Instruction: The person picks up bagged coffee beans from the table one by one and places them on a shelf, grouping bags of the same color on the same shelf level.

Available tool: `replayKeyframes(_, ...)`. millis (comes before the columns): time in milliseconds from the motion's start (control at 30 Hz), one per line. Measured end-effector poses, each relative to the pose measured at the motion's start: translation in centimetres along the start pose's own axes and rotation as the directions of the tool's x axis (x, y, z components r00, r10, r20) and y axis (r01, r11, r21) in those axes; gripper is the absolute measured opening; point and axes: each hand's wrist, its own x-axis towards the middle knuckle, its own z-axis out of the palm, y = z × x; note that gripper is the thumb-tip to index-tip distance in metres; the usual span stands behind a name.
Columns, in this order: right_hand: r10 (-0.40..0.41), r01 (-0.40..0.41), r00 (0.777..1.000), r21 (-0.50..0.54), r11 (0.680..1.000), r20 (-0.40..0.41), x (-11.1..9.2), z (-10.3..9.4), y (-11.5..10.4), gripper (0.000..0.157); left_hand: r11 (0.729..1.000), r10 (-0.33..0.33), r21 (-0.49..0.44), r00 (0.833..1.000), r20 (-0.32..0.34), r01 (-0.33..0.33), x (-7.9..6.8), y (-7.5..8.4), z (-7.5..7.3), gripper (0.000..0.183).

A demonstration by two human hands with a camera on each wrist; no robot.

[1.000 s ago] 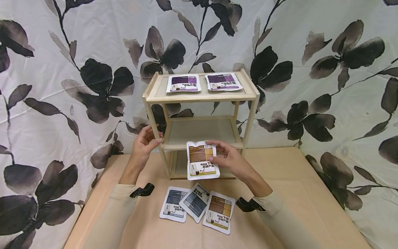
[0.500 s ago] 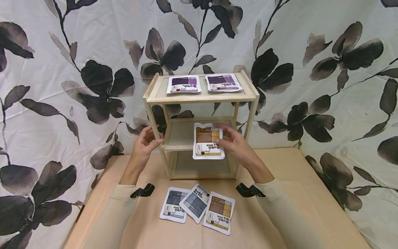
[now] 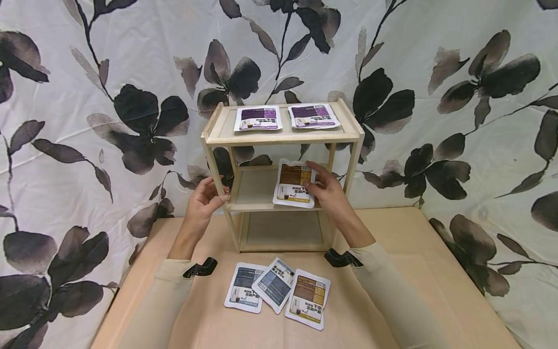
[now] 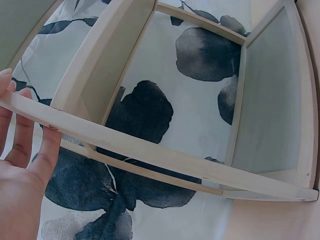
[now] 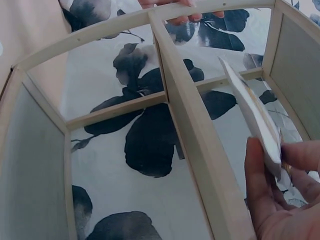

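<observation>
My right hand pinches a white pouch with a brown and yellow label by its right edge. In the head view this pouch overlaps the middle shelf of a small wooden rack; the right wrist view shows the pouch edge-on, apart from the shelf board. My left hand grips the rack's front left post, thumb on one side and fingers behind it, as the left wrist view also shows with the post. Two purple-labelled pouches lie side by side on the top shelf.
On the table before the rack lie two blue-grey pouches, overlapping, and a brown-labelled pouch beside them. The bottom shelf sits just above the table. A flowered cloth hangs behind.
My right hand has lifted the brown-labelled pouch from in front of the lower shelf up and forward to the middle shelf's level. My left hand has stayed on the post.
</observation>
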Motion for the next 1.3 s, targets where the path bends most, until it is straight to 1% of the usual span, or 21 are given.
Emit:
replayKeyframes(100, 0.01, -0.011, 1.0, -0.039, 0.999, -0.021, 0.4, 0.0, -0.1, 0.059, 1.0, -0.006, 0.002, 1.0, -0.006, 0.006, 0.0, 0.1, 0.0, 0.052)
replayKeyframes(167, 0.01, -0.013, 0.999, -0.087, 0.996, -0.033, 0.6, 0.0, -0.1, 0.059, 1.0, -0.009, -0.002, 1.0, -0.007, 0.009, 0.0, 0.2, 0.1, 0.052)
replayKeyframes(233, 0.004, -0.01, 0.999, -0.133, 0.991, -0.046, 0.9, -0.1, -0.1, 0.059, 1.0, -0.01, -0.004, 1.0, -0.005, 0.01, -0.1, 0.2, 0.1, 0.053)
replayKeyframes(367, -0.007, -0.007, 0.997, -0.186, 0.982, -0.075, 1.3, -0.2, -0.1, 0.059, 1.0, -0.012, -0.012, 1.0, 0.001, 0.012, -0.1, 0.1, 0.0, 0.052)
replayKeyframes(533, 0.011, -0.033, 0.994, -0.207, 0.978, -0.108, 1.6, -0.3, -0.1, 0.059, 1.0, -0.009, -0.004, 1.0, 0.005, 0.009, -0.1, 0.1, -0.1, 0.053)
replayKeyframes(733, 0.036, -0.062, 0.994, -0.246, 0.967, -0.108, 1.7, -0.4, -0.1, 0.058, 1.0, -0.006, -0.022, 1.0, 0.002, 0.006, -0.1, 0.3, 0.1, 0.055)
replayKeyframes(833, 0.029, -0.059, 0.993, -0.278, 0.959, -0.111, 1.7, -0.3, -0.1, 0.056, 1.0, -0.003, -0.022, 1.0, 0.002, 0.003, -0.1, 0.3, 0.1, 0.055)
replayKeyframes(933, 0.026, -0.061, 0.992, -0.28, 0.958, -0.124, 1.7, -0.3, 0.1, 0.055, 1.0, -0.004, -0.017, 1.0, 0.0, 0.004, -0.1, 0.4, 0.2, 0.054)
replayKeyframes(1067, 0.029, -0.071, 0.987, -0.264, 0.962, -0.159, 1.5, -0.1, 0.3, 0.058, 1.0, 0.0, -0.011, 1.0, 0.003, 0.0, -0.2, 0.3, 0.2, 0.054)
replayKeyframes(1133, 0.024, -0.072, 0.985, -0.274, 0.959, -0.173, 1.3, 0.0, 0.2, 0.061, 1.0, 0.002, -0.009, 1.0, 0.004, -0.002, -0.2, 0.2, 0.1, 0.054)
replayKeyframes(1300, -0.014, -0.043, 0.983, -0.303, 0.952, -0.184, 1.0, 0.1, 0.0, 0.064, 1.0, -0.004, -0.009, 1.0, -0.001, 0.004, -0.3, 0.2, 0.1, 0.052)
